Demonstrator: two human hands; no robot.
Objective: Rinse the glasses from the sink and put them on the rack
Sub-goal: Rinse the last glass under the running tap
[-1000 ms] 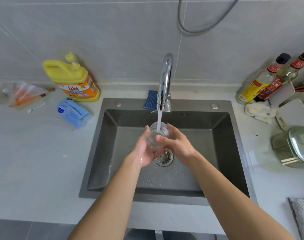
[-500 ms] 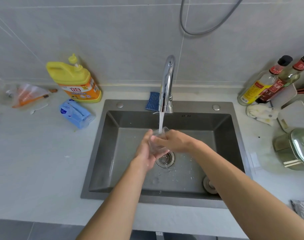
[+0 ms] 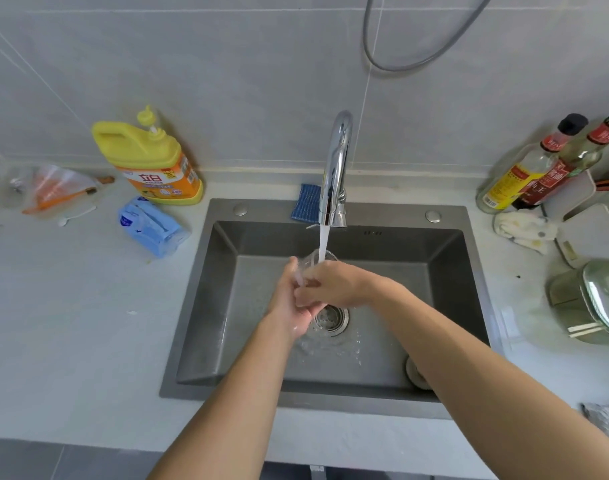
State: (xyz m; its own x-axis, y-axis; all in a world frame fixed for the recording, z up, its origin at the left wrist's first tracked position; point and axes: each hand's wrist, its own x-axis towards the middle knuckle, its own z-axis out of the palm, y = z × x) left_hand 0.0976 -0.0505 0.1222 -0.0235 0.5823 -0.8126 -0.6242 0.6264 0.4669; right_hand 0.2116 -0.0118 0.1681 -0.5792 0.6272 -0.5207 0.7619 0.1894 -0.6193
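A small clear glass [image 3: 311, 262] is held under the running stream from the chrome tap [image 3: 336, 168], over the middle of the dark grey sink [image 3: 223, 306]. My left hand [image 3: 291, 303] cups it from the left and below. My right hand [image 3: 334, 284] wraps over it from the right, hiding most of the glass; only the rim shows. Water falls into the rim and splashes around the drain [image 3: 332, 318]. No rack is in view.
A yellow detergent bottle [image 3: 150, 161] and a blue packet [image 3: 150, 225] stand left of the sink. Sauce bottles [image 3: 525, 171], a cloth [image 3: 523, 228] and a lidded metal pot [image 3: 594, 301] crowd the right counter. A blue sponge [image 3: 308, 206] lies behind the tap.
My right hand has turned over the top of the glass, covering more of it. The glass has tilted a little under the stream; both hands stay over the drain.
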